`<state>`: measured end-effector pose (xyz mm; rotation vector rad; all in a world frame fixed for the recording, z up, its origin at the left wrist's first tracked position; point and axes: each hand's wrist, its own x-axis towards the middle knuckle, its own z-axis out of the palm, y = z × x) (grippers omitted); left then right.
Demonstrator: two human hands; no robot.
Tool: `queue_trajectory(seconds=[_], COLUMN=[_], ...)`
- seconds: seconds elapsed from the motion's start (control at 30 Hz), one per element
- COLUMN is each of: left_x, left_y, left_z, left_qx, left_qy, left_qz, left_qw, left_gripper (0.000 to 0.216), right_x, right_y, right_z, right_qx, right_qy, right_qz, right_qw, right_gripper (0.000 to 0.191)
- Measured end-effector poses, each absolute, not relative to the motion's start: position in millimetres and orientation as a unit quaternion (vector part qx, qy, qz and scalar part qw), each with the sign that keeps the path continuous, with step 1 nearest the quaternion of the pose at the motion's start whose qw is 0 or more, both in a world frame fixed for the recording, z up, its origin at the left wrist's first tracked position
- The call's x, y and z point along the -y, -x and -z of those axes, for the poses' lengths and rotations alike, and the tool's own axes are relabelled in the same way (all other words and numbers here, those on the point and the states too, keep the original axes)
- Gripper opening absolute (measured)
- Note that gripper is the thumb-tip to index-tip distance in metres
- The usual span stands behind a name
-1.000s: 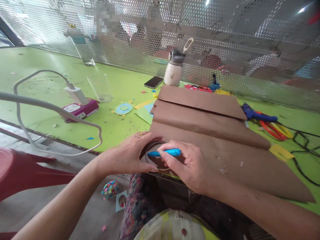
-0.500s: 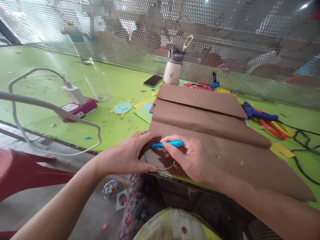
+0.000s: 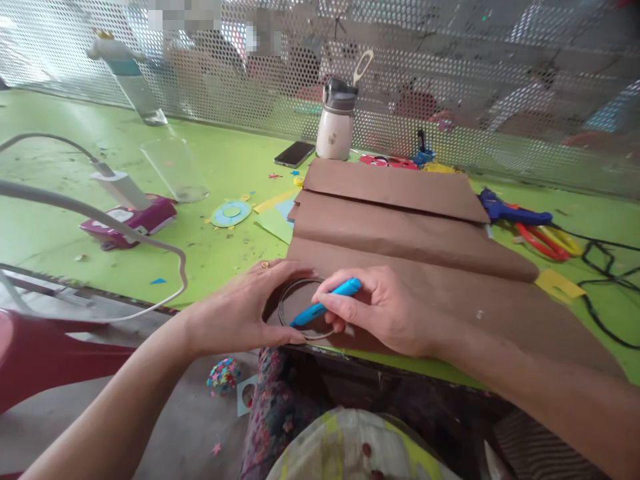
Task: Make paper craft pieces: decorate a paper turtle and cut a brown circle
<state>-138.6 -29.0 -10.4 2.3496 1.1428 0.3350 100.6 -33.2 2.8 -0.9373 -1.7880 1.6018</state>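
My left hand [image 3: 245, 303] curves around a thin clear ring [image 3: 319, 337], thumb at its near edge and fingers at its far edge, pressing it flat on brown paper [image 3: 425, 293]. A blue marker [image 3: 327, 303] is pinched in my right hand [image 3: 385, 310]. Its tip points down and left, inside the ring at the left near side. Whether the tip leaves a line on the paper I cannot tell. The paper is folded in layers and reaches the table's front edge.
Behind the paper stand a white bottle [image 3: 334, 133] and a phone [image 3: 294, 154]. To the left are a clear cup [image 3: 175, 173] and a purple power block [image 3: 130, 223] with a white cable. A blue glue gun [image 3: 515, 212] and scissors [image 3: 550, 245] lie right. A red stool [image 3: 45, 360] stands lower left.
The marker has swung from nearly level at the ring's far side to slanting down toward its near left side. My left hand still holds the ring. The whole view has shifted slightly.
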Motion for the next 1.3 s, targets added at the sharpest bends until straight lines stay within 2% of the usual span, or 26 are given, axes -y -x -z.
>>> queue_trajectory(seconds=[0.37, 0.67, 0.93, 1.1, 1.3], left_x=[27.0, 27.9, 30.8, 31.8, 31.6], left_y=[138.6, 138.6, 141.3, 141.0, 141.8], left_z=[11.5, 8.2, 8.1, 9.6, 10.7], left_qx=[-0.427, -0.429, -0.422, -0.435, -0.441], left_qy=[-0.861, -0.86, -0.864, -0.859, -0.857], left_qz=[-0.118, -0.112, -0.11, -0.111, -0.102], left_qw=[0.251, 0.254, 0.251, 0.245, 0.247], left_gripper=[0.08, 0.079, 0.077, 0.081, 0.08], right_x=[13.1, -20.3, -16.4, -7.0, 0.4], right_y=[-119.1, -124.1, -107.3, -97.9, -91.8], right_z=[-24.7, -39.7, -24.0, -15.4, -19.1], right_qx=[0.735, 0.737, 0.683, 0.672, 0.657], right_qy=[0.348, 0.294, 0.326, 0.333, 0.329], right_qz=[-0.56, -0.602, -0.621, -0.629, -0.646], right_qw=[0.159, 0.086, 0.205, 0.204, 0.206], right_gripper=[0.02, 0.013, 0.019, 0.026, 0.02])
